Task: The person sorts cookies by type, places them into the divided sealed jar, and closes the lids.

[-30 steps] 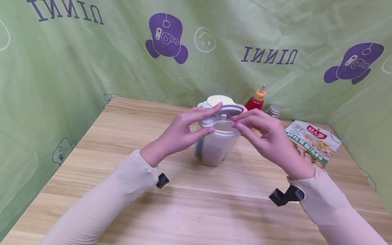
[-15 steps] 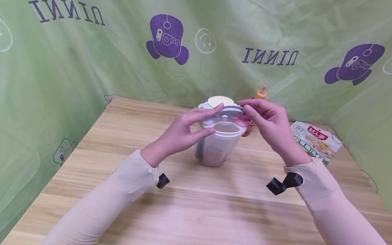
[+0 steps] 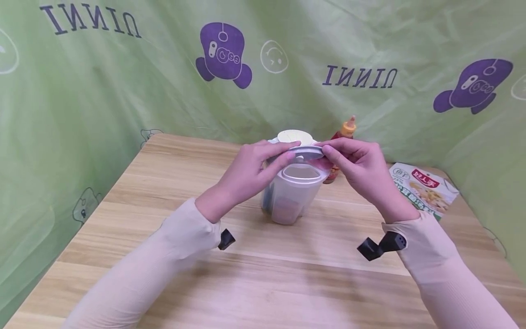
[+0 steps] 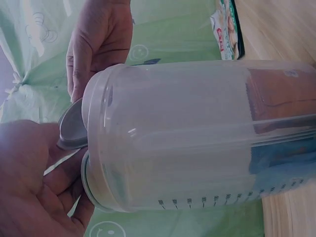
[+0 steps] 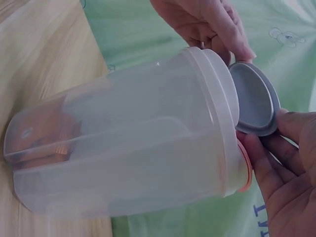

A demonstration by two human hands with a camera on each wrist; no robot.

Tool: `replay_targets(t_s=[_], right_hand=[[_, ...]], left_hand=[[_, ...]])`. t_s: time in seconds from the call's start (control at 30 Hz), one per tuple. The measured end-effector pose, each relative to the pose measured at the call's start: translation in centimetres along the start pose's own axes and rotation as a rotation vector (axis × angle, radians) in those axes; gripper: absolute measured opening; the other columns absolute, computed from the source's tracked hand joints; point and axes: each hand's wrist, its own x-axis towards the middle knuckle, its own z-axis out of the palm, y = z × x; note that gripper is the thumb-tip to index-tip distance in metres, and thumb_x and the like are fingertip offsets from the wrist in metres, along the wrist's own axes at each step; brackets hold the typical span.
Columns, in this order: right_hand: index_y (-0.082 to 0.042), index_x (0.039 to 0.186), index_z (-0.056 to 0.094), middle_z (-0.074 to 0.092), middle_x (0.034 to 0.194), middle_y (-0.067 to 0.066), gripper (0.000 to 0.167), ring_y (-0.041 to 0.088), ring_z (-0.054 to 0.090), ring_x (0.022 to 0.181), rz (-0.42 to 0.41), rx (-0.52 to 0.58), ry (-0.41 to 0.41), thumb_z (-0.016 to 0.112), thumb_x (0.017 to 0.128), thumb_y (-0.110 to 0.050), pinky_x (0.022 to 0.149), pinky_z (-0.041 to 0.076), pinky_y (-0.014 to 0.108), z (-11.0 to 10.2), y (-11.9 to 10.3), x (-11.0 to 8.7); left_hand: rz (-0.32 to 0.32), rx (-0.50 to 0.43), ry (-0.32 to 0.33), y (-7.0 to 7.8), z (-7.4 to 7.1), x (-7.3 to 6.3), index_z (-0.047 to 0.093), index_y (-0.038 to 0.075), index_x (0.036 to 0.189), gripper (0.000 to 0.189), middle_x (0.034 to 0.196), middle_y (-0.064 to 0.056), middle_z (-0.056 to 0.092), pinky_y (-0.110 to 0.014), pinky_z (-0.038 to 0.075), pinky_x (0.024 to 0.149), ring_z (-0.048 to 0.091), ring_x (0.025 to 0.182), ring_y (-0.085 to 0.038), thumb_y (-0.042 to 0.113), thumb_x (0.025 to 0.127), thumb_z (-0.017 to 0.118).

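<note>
A tall translucent storage container [image 3: 291,196] stands on the table, with several flip lids on top. Its grey lid [image 3: 309,154] is raised, leaving the near compartment's mouth uncovered. My left hand [image 3: 248,173] pinches the left side of this lid between thumb and fingers. On the opposite side, my right hand [image 3: 363,171] pinches the lid's edge, thumb towards me. Inside the container's bottom lie an orange-red packet [image 5: 42,133] and a blue packet [image 4: 276,158]. A cream lid [image 3: 295,136] sits at the back, and a pink one [image 3: 319,163] is partly behind my right fingers.
Behind the right hand stands a red sauce bottle [image 3: 347,130] with an orange nozzle cap, partly hidden. A printed food packet [image 3: 425,189] lies at the table's right. Green printed cloth [image 3: 172,82] hangs behind the wooden table [image 3: 246,283].
My right hand has gone from the container's near rim up to the grey lid's right edge. My left thumb has risen from the rim to the lid, which now sits slightly lower.
</note>
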Motion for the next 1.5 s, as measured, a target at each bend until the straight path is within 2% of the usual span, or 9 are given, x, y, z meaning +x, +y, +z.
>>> replay_targets(t_s=[0.13, 0.33, 0.43, 0.5, 0.6, 0.83, 1.0, 1.13, 1.5], right_hand=[[-0.003, 0.115, 0.080, 0.078, 0.095, -0.018, 0.020, 0.005, 0.068, 0.073, -0.010, -0.023, -0.015, 0.071, 0.101, -0.015, 0.063, 0.054, 0.016, -0.1, -0.2, -0.2], [-0.003, 0.113, 0.080, 0.077, 0.092, -0.014, 0.018, 0.006, 0.066, 0.070, -0.037, -0.029, -0.046, 0.073, 0.099, -0.011, 0.062, 0.053, 0.017, -0.2, 0.0, -0.7], [-0.002, 0.116, 0.078, 0.078, 0.099, -0.014, 0.020, 0.008, 0.071, 0.074, -0.079, 0.007, -0.081, 0.072, 0.098, -0.004, 0.067, 0.060, 0.018, -0.2, 0.4, -1.1], [-0.001, 0.118, 0.078, 0.079, 0.103, -0.012, 0.022, 0.010, 0.074, 0.077, -0.116, 0.035, -0.103, 0.071, 0.096, 0.002, 0.072, 0.063, 0.020, -0.3, 0.7, -1.4], [0.000, 0.118, 0.078, 0.080, 0.109, -0.008, 0.028, 0.012, 0.076, 0.082, -0.179, 0.069, -0.119, 0.071, 0.093, 0.009, 0.076, 0.064, 0.022, -0.2, 1.0, -1.7], [0.001, 0.120, 0.077, 0.078, 0.118, -0.014, 0.031, 0.006, 0.075, 0.098, -0.271, 0.030, -0.154, 0.074, 0.090, 0.009, 0.085, 0.063, 0.020, -0.3, 1.7, -2.0], [-0.003, 0.116, 0.080, 0.081, 0.118, 0.005, 0.035, -0.001, 0.070, 0.116, -0.316, -0.068, -0.144, 0.079, 0.084, 0.011, 0.094, 0.058, 0.014, -0.4, 1.8, -2.2], [-0.004, 0.115, 0.080, 0.080, 0.117, 0.014, 0.035, -0.001, 0.069, 0.119, -0.324, -0.078, -0.153, 0.079, 0.084, 0.012, 0.097, 0.057, 0.014, -0.4, 1.8, -2.2], [-0.003, 0.113, 0.081, 0.079, 0.117, 0.010, 0.038, -0.002, 0.067, 0.119, -0.340, -0.084, -0.144, 0.080, 0.081, 0.016, 0.096, 0.056, 0.012, 0.0, 1.9, -2.6]], left_hand=[[-0.055, -0.020, -0.010, 0.1, -0.2, 0.3, 0.078, 0.013, 0.125, 0.028, 0.093, -0.006, 0.076, -0.029, 0.047, 0.071, 0.057, 0.079, -0.018, 0.028, 0.106, 0.064], [-0.074, -0.071, -0.082, -0.2, -0.9, 0.2, 0.076, 0.018, 0.129, 0.029, 0.113, -0.004, 0.081, -0.033, 0.052, 0.077, 0.063, 0.088, -0.018, 0.026, 0.103, 0.069], [-0.053, -0.047, -0.125, -0.4, -1.1, 0.2, 0.075, 0.019, 0.130, 0.030, 0.125, -0.004, 0.079, -0.036, 0.058, 0.093, 0.072, 0.109, -0.018, 0.025, 0.101, 0.071], [-0.034, -0.030, -0.151, -0.4, -1.3, 0.2, 0.075, 0.019, 0.130, 0.030, 0.131, -0.005, 0.076, -0.039, 0.058, 0.103, 0.070, 0.125, -0.020, 0.025, 0.100, 0.072], [-0.005, -0.015, -0.186, -0.4, -1.5, 0.2, 0.075, 0.019, 0.130, 0.032, 0.131, -0.003, 0.076, -0.041, 0.055, 0.110, 0.066, 0.134, -0.021, 0.024, 0.099, 0.074], [0.049, 0.028, -0.236, -0.6, -1.9, 0.2, 0.074, 0.017, 0.132, 0.035, 0.133, 0.000, 0.075, -0.042, 0.048, 0.120, 0.061, 0.140, -0.022, 0.025, 0.097, 0.076], [0.096, 0.046, -0.257, -0.8, -1.9, 0.3, 0.073, 0.015, 0.133, 0.038, 0.134, -0.002, 0.074, -0.044, 0.043, 0.124, 0.060, 0.142, -0.023, 0.024, 0.096, 0.077], [0.115, 0.054, -0.259, -0.9, -2.0, 0.2, 0.072, 0.014, 0.134, 0.039, 0.134, -0.003, 0.074, -0.043, 0.043, 0.124, 0.059, 0.142, -0.024, 0.023, 0.096, 0.077], [0.175, 0.097, -0.259, -1.3, -1.5, -0.1, 0.070, 0.011, 0.136, 0.041, 0.137, -0.008, 0.073, -0.046, 0.035, 0.130, 0.058, 0.143, -0.026, 0.022, 0.097, 0.076]])
